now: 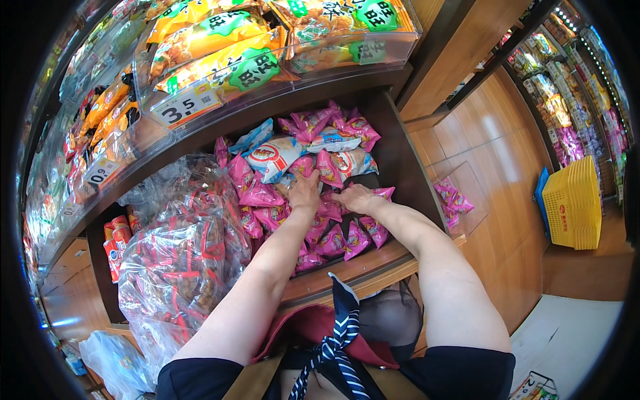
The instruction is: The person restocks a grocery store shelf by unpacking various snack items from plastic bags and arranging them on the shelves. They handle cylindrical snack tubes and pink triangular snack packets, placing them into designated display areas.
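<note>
An open wooden drawer (350, 267) holds many small pink snack packets (262, 192). Among them, towards the back, lie blue-and-white snack bags (275, 156). My left hand (304, 192) reaches in from below, its fingers on a pink packet (302, 166) at the middle of the pile; whether it grips the packet is not clear. Close by on the right, my right hand (357, 199) is bent over the pink packets, its fingertips partly hidden. A large clear plastic bag of red-marked packs (185, 255) fills the drawer's left part, with red cans (116, 245) beyond it.
Above the drawer, a clear acrylic bin (345, 55) holds orange snack bags (220, 60). Several pink packets (454, 200) lie in a clear container at the drawer's right side. Stacked yellow baskets (572, 205) stand farther right. A plastic bag (117, 360) is at lower left.
</note>
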Demonstrator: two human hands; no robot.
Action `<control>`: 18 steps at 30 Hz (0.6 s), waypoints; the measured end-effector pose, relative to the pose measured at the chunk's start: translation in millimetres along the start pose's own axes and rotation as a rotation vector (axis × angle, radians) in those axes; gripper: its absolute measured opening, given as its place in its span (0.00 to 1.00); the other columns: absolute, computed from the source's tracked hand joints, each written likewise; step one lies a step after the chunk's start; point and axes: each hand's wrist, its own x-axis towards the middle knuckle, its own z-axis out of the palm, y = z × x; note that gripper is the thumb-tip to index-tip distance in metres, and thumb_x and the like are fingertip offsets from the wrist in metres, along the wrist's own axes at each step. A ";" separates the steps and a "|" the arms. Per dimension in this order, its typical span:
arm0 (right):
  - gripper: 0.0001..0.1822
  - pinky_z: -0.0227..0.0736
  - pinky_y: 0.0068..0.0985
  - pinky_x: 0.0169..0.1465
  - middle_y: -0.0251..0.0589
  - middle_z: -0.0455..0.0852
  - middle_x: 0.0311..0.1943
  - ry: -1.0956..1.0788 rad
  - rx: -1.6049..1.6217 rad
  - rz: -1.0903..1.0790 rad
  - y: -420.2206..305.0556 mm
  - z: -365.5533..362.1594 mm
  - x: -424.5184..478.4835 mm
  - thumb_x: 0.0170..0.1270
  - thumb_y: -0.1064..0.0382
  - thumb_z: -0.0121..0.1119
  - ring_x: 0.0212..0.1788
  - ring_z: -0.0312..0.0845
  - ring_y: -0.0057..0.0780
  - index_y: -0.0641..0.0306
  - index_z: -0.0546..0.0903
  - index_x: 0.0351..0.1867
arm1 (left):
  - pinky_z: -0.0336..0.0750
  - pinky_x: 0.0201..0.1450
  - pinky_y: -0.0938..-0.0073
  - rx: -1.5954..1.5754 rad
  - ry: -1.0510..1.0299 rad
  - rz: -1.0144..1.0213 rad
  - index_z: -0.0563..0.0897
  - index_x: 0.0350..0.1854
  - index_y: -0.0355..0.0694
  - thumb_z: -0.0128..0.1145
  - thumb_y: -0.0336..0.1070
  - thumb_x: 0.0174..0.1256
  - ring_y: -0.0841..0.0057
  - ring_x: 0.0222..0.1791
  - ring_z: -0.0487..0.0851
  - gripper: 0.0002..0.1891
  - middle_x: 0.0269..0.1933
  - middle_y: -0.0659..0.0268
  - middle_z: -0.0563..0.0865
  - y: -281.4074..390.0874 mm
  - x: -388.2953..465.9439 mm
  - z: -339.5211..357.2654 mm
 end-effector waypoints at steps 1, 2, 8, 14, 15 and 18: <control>0.15 0.75 0.43 0.39 0.51 0.83 0.31 0.006 0.004 -0.014 -0.3 -3.1 -1.3 0.60 0.62 0.48 0.35 0.81 0.48 0.54 0.75 0.50 | 0.78 0.40 0.59 0.025 -0.015 0.025 0.73 0.47 0.55 0.49 0.38 0.65 0.52 0.44 0.80 0.09 0.49 0.49 0.75 -1.9 1.1 -2.2; 0.16 0.75 0.43 0.39 0.52 0.83 0.29 0.013 0.007 -0.027 -0.5 -6.7 -2.1 0.59 0.65 0.48 0.34 0.82 0.49 0.54 0.75 0.49 | 0.77 0.41 0.58 0.006 -0.045 0.028 0.73 0.48 0.56 0.48 0.38 0.65 0.53 0.45 0.80 0.10 0.49 0.49 0.75 -2.9 1.5 -4.2; 0.16 0.76 0.42 0.35 0.51 0.82 0.25 0.086 0.118 -0.107 -20.8 -107.4 -68.1 0.59 0.68 0.46 0.31 0.81 0.50 0.57 0.76 0.48 | 0.74 0.50 0.54 -0.165 -0.384 0.063 0.72 0.55 0.53 0.42 0.45 0.68 0.52 0.48 0.79 0.16 0.49 0.49 0.78 -6.4 8.2 -69.6; 0.14 0.75 0.28 0.41 0.49 0.84 0.33 0.783 0.487 0.166 -11.5 -214.9 -233.0 0.62 0.66 0.55 0.36 0.83 0.37 0.60 0.77 0.50 | 0.67 0.60 0.66 -0.477 -0.512 0.403 0.69 0.60 0.36 0.46 0.50 0.69 0.60 0.60 0.74 0.25 0.57 0.49 0.76 -18.9 0.4 -209.0; 0.13 0.74 0.27 0.42 0.47 0.85 0.35 0.818 0.464 0.392 0.6 -210.7 -255.1 0.64 0.64 0.53 0.39 0.83 0.35 0.62 0.78 0.48 | 0.66 0.61 0.69 -0.520 -0.565 0.384 0.68 0.61 0.33 0.47 0.50 0.69 0.65 0.59 0.74 0.27 0.56 0.50 0.77 -10.3 -6.1 -240.3; 0.13 0.69 0.27 0.32 0.37 0.78 0.25 0.883 0.449 0.749 57.0 -153.8 -306.6 0.68 0.59 0.50 0.27 0.73 0.27 0.62 0.79 0.46 | 0.67 0.58 0.74 -0.725 -0.518 0.444 0.69 0.60 0.33 0.52 0.47 0.68 0.74 0.54 0.75 0.26 0.52 0.57 0.80 18.9 -11.8 -274.5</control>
